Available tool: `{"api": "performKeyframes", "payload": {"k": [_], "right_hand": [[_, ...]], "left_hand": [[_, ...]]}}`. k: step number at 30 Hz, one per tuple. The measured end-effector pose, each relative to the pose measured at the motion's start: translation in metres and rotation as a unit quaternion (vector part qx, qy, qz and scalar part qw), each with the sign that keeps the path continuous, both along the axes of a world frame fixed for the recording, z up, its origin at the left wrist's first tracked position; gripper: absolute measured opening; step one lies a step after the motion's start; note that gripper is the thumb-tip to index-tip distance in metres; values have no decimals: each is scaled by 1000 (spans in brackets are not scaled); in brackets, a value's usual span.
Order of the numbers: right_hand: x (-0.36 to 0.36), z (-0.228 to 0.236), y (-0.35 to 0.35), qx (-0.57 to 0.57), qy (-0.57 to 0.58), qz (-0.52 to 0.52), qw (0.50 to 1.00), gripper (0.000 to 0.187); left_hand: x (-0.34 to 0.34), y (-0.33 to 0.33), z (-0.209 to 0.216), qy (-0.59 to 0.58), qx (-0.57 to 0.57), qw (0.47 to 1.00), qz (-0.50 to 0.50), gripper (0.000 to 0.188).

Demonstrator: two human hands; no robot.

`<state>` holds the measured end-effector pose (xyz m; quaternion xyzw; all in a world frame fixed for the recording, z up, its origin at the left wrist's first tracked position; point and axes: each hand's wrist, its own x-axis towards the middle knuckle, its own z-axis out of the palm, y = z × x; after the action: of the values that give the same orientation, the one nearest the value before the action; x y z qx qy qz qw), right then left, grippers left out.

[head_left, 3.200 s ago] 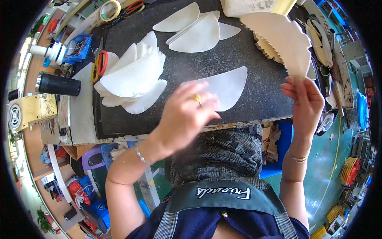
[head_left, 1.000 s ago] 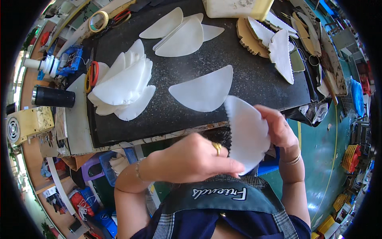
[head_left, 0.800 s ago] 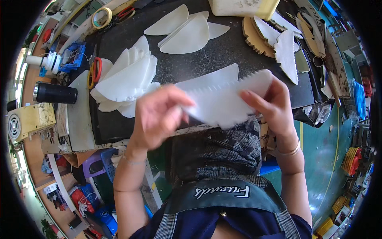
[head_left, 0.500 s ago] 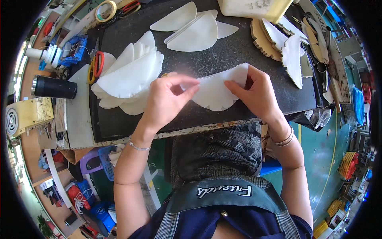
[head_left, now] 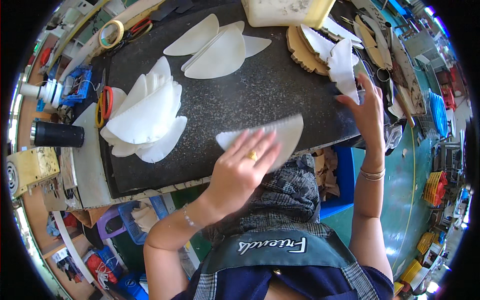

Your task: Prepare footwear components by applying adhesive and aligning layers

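Note:
My left hand (head_left: 242,162) lies flat, fingers stretched, on a white half-round sheet piece (head_left: 287,131) by the table's near edge. That piece is slightly blurred and the hand covers part of it. Over at the right, my right hand (head_left: 369,112) has thumb and fingers spread around the lower end of a white template with a toothed edge (head_left: 343,67); whether it touches the template I cannot tell. Brown toothed templates (head_left: 302,50) lie beside it. To the left sits a pile of white scalloped pieces (head_left: 145,115). Several smooth half-round pieces (head_left: 220,52) rest at the far side.
Scissors with red and yellow handles (head_left: 104,105) lie left of the pile, near a black flask (head_left: 57,134). A tape roll (head_left: 111,34) is at the far left. A pale plastic container (head_left: 285,12) stands at the back; hand tools (head_left: 375,42) line the right edge.
My right hand has let go of the white piece and moved right to the toothed templates. My left hand has opened and now lies on the piece, nearer me. The whole view has shifted.

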<state>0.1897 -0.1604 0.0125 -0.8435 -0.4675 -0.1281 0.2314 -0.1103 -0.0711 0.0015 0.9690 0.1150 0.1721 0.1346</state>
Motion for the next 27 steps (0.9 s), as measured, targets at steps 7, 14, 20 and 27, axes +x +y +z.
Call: {"api": "performKeyframes", "payload": {"k": [7, 14, 20, 27], "right_hand": [[13, 4, -1, 298, 137, -22, 945, 21], [19, 14, 38, 167, -127, 85, 974, 34], [4, -9, 54, 58, -72, 220, 971, 25], [-4, 1, 53, 127, -94, 202, 967, 15]], "left_hand": [[-4, -5, 28, -437, -617, 623, 200, 29], [-22, -19, 49, 2, -615, 788, 36, 18], [-12, 16, 10, 8, -43, 996, 84, 55], [-4, -21, 2, 81, 25, 986, 143, 81]]}}
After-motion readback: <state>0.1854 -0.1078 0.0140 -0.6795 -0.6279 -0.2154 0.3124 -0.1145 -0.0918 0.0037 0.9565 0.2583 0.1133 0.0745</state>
